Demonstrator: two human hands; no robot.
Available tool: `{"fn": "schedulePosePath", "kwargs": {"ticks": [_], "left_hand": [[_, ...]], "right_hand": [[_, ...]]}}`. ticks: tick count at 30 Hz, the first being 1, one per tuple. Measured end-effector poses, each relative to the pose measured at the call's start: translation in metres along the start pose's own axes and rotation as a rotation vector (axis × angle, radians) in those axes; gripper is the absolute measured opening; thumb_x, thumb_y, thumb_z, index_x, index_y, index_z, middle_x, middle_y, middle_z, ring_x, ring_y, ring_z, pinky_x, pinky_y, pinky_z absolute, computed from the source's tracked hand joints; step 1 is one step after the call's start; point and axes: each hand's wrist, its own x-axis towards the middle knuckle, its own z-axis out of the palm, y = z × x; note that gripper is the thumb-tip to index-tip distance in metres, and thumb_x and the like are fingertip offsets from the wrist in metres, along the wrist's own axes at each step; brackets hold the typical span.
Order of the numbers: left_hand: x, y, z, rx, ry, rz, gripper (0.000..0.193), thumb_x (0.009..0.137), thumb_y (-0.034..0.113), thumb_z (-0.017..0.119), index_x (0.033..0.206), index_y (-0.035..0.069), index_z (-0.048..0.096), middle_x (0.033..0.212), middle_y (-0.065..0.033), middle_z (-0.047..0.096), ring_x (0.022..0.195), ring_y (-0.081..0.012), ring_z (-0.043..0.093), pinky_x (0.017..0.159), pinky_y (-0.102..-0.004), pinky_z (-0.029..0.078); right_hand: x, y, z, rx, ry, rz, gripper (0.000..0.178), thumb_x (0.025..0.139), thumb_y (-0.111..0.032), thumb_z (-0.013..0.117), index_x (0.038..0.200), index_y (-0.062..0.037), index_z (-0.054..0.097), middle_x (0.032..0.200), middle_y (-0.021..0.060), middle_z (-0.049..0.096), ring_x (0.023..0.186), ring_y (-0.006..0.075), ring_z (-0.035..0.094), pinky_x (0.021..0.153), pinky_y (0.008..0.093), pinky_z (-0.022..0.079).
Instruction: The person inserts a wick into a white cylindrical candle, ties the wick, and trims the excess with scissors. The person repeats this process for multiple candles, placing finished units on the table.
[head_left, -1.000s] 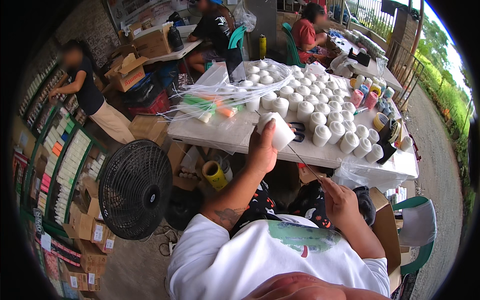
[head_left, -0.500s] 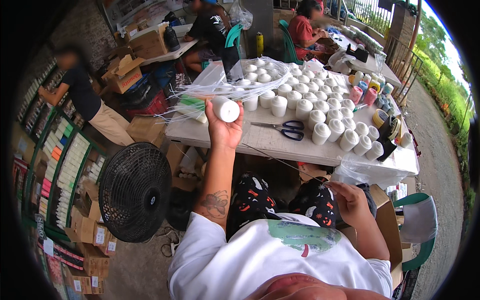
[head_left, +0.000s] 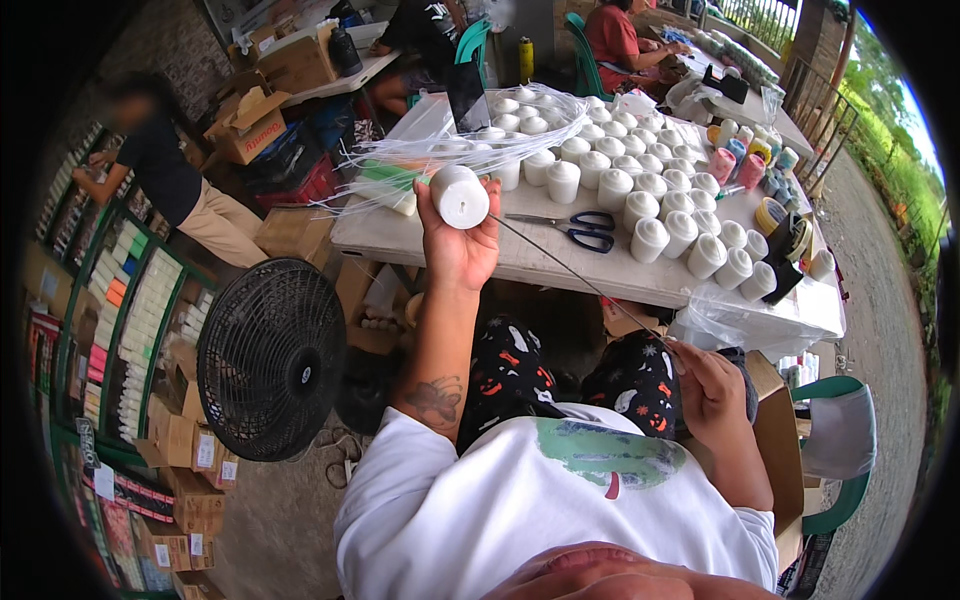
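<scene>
While the left hand (head_left: 458, 245), half open, cups a white candle (head_left: 460, 196), the right hand (head_left: 706, 385) pinches a thin rod (head_left: 580, 275) tight. Scissors (head_left: 572, 229) lie on the table (head_left: 400, 236) beside more candles (head_left: 649, 240).

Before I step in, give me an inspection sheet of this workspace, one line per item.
Surface: white table, crowded with rows of white candles.
Job's things: one white candle held up, a hole in its visible end; a thin rod slants toward it, contact unclear.
Clutter: loose white strands and dark-handled scissors on the table.
Hands: left hand grips the held candle; right hand pinches the rod's near end.
Cables: a cord on the floor near the black fan.
Surroundings: stocked shelves, cardboard boxes, other people nearby.
</scene>
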Motion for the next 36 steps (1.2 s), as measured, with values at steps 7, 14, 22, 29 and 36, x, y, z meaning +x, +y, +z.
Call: {"fn": "schedulePosePath", "kwargs": {"ticks": [7,14,22,29,36], "left_hand": [[0.004,-0.011,-0.017,0.408,0.119,0.079,0.051,0.089,0.047,0.059,0.119,0.007,0.048,0.109,-0.0094,0.057,0.097,-0.0250,0.060,0.083,-0.0436,0.052],[0.003,-0.040,-0.058,0.865,0.130,0.171,0.053,0.081,0.007,0.072,0.123,0.004,0.040,0.115,-0.0087,0.051,0.103,-0.0177,0.053,0.088,-0.0349,0.047],[0.016,-0.065,-0.074,1.121,0.037,0.230,0.065,0.076,0.009,0.077,0.126,0.003,0.037,0.115,-0.0108,0.048,0.101,-0.0181,0.053,0.086,-0.0316,0.048],[0.029,-0.069,-0.115,1.232,-0.032,0.242,0.067,0.076,0.011,0.078,0.128,0.004,0.037,0.116,-0.0109,0.049,0.102,-0.0186,0.053,0.087,-0.0317,0.046],[0.040,-0.076,-0.117,1.298,-0.038,0.271,0.071,0.075,0.013,0.079,0.131,0.006,0.036,0.118,-0.0126,0.049,0.102,-0.0208,0.052,0.088,-0.0332,0.045]], "right_hand": [[-0.016,0.078,-0.016,-0.120,0.492,0.418,0.024,0.095,-0.004,0.048,0.118,-0.0013,0.055,0.093,0.0119,0.065,0.078,0.0098,0.056,0.070,0.0238,0.045],[0.004,0.130,-0.037,-0.501,0.286,0.836,0.026,0.093,-0.015,0.044,0.111,-0.0006,0.054,0.092,0.0264,0.063,0.087,0.0430,0.060,0.076,0.0494,0.047],[0.062,0.206,-0.048,-0.934,0.280,0.716,0.032,0.088,-0.016,0.049,0.118,-0.0088,0.056,0.107,0.0120,0.060,0.108,0.0280,0.054,0.083,0.0476,0.044],[0.109,0.207,-0.021,-0.599,0.037,0.554,0.021,0.084,-0.028,0.061,0.090,-0.0096,0.069,0.096,0.0120,0.065,0.099,0.0307,0.058,0.081,0.0426,0.047],[0.139,0.218,0.001,-0.594,-0.019,0.578,0.029,0.080,-0.035,0.067,0.092,-0.0092,0.069,0.097,0.0117,0.067,0.101,0.0298,0.059,0.084,0.0403,0.047]]}}
